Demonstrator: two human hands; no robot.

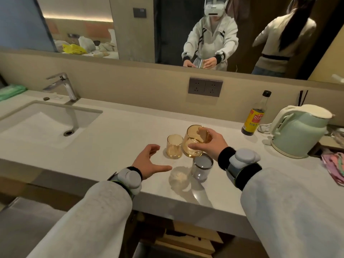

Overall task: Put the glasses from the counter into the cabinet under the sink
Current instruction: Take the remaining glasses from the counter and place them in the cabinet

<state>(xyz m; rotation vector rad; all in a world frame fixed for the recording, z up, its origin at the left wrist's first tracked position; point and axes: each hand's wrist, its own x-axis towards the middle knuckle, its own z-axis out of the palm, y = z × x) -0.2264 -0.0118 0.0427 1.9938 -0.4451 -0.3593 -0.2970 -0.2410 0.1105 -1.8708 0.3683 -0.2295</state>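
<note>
My right hand [211,141] grips a wide amber glass [193,141] and holds it lifted above the white counter [111,146]. A smaller amber glass [174,146] stands on the counter just left of it. A clear grey-tinted glass [202,167] stands in front, below my right wrist. My left hand [149,162] hovers over the counter with fingers spread, a short way left of the small amber glass, touching nothing. Below the counter's front edge an open shelf space [186,239] with wooden boards shows.
The sink [42,125] and faucet [63,84] are at the left. A dark sauce bottle [254,116] and a pale green kettle [299,131] stand at the right, with pink cloth [335,164] beyond. A wall socket [204,87] sits under the mirror, which reflects a second person.
</note>
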